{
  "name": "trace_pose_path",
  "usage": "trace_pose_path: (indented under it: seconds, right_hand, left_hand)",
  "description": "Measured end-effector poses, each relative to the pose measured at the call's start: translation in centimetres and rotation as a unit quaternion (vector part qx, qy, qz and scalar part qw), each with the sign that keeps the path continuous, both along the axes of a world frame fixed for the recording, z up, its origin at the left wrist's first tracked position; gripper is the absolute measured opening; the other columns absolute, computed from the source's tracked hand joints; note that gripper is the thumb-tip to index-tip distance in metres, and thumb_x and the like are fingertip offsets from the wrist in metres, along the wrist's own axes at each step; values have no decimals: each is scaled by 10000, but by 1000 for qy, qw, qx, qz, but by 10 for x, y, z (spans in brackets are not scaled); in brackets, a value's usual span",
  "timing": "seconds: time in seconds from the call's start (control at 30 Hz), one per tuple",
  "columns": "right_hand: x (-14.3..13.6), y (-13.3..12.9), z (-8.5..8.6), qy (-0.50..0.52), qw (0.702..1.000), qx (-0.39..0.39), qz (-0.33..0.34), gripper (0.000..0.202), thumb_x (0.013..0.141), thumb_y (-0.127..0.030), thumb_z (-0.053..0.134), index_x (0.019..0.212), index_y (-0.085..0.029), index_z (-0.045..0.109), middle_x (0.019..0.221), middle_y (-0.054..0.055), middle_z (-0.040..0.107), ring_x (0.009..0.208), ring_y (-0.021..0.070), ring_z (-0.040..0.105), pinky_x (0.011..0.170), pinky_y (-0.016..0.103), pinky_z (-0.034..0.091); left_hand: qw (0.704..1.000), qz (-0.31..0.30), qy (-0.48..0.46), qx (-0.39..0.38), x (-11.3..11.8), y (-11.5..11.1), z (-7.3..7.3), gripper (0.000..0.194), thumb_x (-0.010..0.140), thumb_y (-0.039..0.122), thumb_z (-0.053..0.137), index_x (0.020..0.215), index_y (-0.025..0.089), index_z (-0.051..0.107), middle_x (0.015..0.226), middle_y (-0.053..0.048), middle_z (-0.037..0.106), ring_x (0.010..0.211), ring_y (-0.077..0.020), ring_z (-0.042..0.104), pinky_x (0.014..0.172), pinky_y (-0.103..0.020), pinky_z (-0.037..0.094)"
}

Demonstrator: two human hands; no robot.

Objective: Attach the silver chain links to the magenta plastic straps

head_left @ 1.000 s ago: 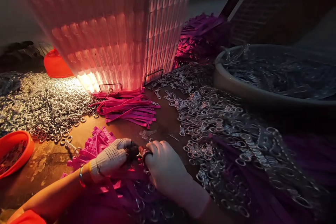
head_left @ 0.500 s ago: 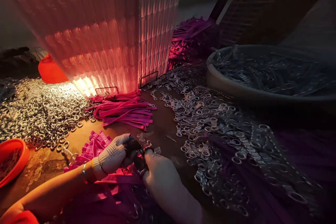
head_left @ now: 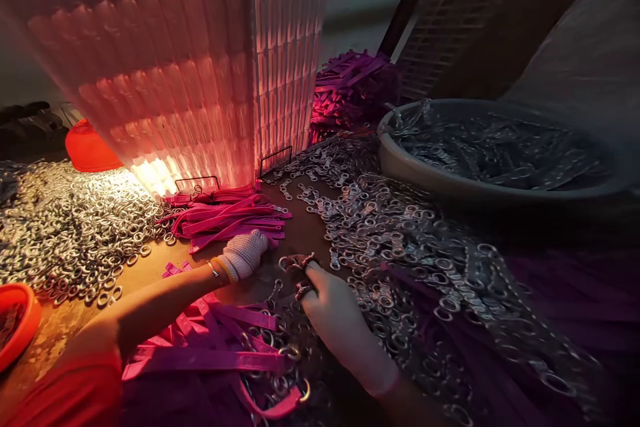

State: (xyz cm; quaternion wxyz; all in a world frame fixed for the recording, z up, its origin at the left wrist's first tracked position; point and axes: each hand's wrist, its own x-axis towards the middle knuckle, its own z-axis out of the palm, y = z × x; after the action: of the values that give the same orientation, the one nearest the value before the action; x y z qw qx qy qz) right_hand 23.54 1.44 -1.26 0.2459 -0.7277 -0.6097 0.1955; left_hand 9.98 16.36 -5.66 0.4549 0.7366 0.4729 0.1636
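Note:
My left hand [head_left: 246,255], in a white dotted glove, is closed at the near right edge of a bundle of pink straps [head_left: 225,217]; its fingertips are hidden, so what it grips cannot be made out. My right hand [head_left: 325,297] is closed around a small dark tool with looped handles [head_left: 301,273], held just right of the left hand. Below both hands lies a heap of pink straps with metal rings [head_left: 235,360].
Metal rings [head_left: 75,227] are piled at left, metal clasps [head_left: 400,227] at right. A large basin [head_left: 450,173] stands back right. Ribbed translucent panels [head_left: 200,80] rise behind the bundle. Orange containers [head_left: 30,320] sit at left; more purple straps [head_left: 350,87] lie behind.
My left hand has moved away from my right hand, forward to the pink bundle. My right hand has shifted slightly right with the dark tool, which now shows more clearly. The view has shifted slightly.

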Motion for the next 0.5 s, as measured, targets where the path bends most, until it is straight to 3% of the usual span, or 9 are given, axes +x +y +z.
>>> trace_pose_path:
  seconds: [0.1, 0.2, 0.3, 0.4, 0.5]
  right_hand:
    - [-5, 0, 2, -13, 999, -2, 30, 417, 728, -43, 425, 1038, -202, 655, 819, 53, 703, 797, 196, 619, 694, 247, 417]
    - [-16, -1, 6, -24, 997, -4, 78, 401, 694, -27, 434, 983, -187, 660, 896, 68, 693, 860, 199, 608, 763, 265, 419]
    - [-29, -5, 12, -58, 991, -22, 116, 334, 699, -34, 447, 925, -174, 650, 920, 83, 680, 868, 205, 601, 766, 283, 405]
    - [-38, -13, 17, -120, 980, -57, 145, 271, 708, -54, 463, 878, -169, 641, 907, 102, 674, 837, 231, 610, 721, 314, 383]
    - [-43, -20, 18, -169, 970, -64, 162, 218, 716, -66, 481, 837, -171, 629, 887, 117, 668, 819, 246, 614, 690, 328, 363]
  left_hand:
    - [999, -25, -17, -41, -18, -13, 21, 158, 841, 241, 549, 742, 135, 611, 592, 11, 517, 541, -105, 484, 515, -210, 352]
    - [981, -25, -72, -179, -42, -44, 44, 267, 879, 402, 514, 771, 164, 567, 458, 56, 425, 361, -74, 330, 377, -198, 258]
    - [954, 8, -125, -273, -58, -80, 62, 372, 858, 492, 546, 663, 181, 483, 442, 57, 415, 333, -57, 298, 338, -187, 216]
    - [957, 27, -111, -268, -64, -104, 69, 386, 854, 504, 559, 652, 191, 459, 437, 61, 407, 331, -64, 312, 336, -192, 215]
    - [963, 31, -125, -236, -65, -114, 66, 265, 816, 335, 631, 644, 175, 510, 470, 44, 447, 398, -70, 346, 378, -199, 218]
